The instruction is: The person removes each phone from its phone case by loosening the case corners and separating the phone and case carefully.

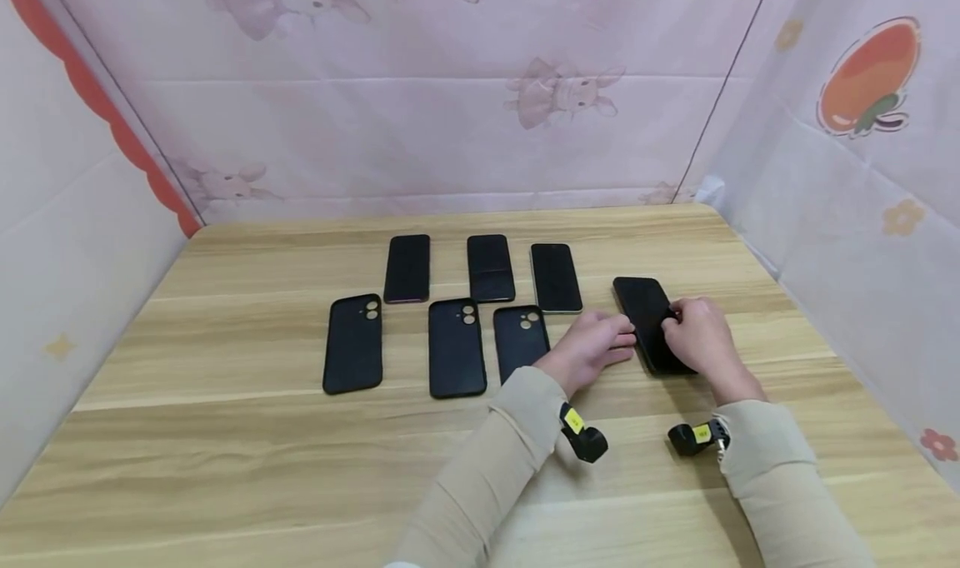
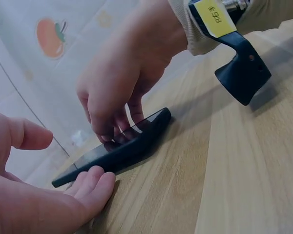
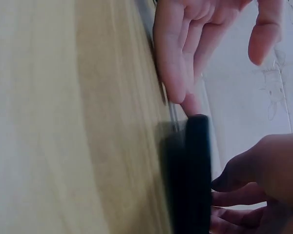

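A black phone (image 1: 647,311) lies at the right of the table, screen up, with a thick dark case-like edge (image 2: 129,153) beneath it in the left wrist view. My right hand (image 1: 699,335) is over its right side, bent fingertips pressing down on the screen. On the opposite long side is my left hand (image 1: 590,350), its fingers extended and their tips right at the phone's edge. The left thumb stands raised and apart from the phone. In the right wrist view the phone's dark edge (image 3: 198,170) is blurred and partly covers the right fingers.
Behind lie three phones, a left (image 1: 407,268), a middle (image 1: 491,268) and a right one (image 1: 556,277). Nearer are three black phone cases with camera holes, at left (image 1: 352,347), centre (image 1: 456,351) and right (image 1: 517,335); my left forearm partly covers the right case. Printed curtains (image 1: 450,135) border the table.
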Tool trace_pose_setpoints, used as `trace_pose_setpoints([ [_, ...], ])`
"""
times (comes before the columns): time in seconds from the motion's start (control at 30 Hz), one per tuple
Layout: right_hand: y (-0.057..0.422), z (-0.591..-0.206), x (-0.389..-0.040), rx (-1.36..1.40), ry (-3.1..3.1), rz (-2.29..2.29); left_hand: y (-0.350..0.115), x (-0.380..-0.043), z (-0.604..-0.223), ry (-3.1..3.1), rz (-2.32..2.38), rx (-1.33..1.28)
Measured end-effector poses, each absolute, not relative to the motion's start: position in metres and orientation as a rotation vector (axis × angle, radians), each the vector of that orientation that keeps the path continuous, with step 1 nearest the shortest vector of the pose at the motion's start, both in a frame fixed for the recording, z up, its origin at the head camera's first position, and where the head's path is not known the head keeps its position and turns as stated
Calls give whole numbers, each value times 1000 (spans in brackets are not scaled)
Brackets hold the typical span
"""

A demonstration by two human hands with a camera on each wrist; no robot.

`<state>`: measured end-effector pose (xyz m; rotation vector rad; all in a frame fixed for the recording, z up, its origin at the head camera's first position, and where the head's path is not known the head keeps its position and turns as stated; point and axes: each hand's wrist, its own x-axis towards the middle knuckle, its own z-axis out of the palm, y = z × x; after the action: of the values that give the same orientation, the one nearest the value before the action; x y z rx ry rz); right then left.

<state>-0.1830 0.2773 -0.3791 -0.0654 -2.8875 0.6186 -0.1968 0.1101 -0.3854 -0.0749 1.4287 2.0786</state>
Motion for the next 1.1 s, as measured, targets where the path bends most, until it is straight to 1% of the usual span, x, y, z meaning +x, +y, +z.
trace_pose_setpoints([
  [0.3, 273, -378, -180, -97, -2926, 773, 113, -199, -381, 1449, 2029, -45],
  [0.6, 258, -375, -171, -77, -2976, 920, 110, -197, -388, 1702, 1964, 4],
  [0.83, 252, -368, -163, -81, -2946, 950, 96, -196, -385, 1728, 1987, 4],
  [1.1, 243, -352, -159, -67, -2915, 1108, 68, -199, -370, 1654, 2021, 55],
])
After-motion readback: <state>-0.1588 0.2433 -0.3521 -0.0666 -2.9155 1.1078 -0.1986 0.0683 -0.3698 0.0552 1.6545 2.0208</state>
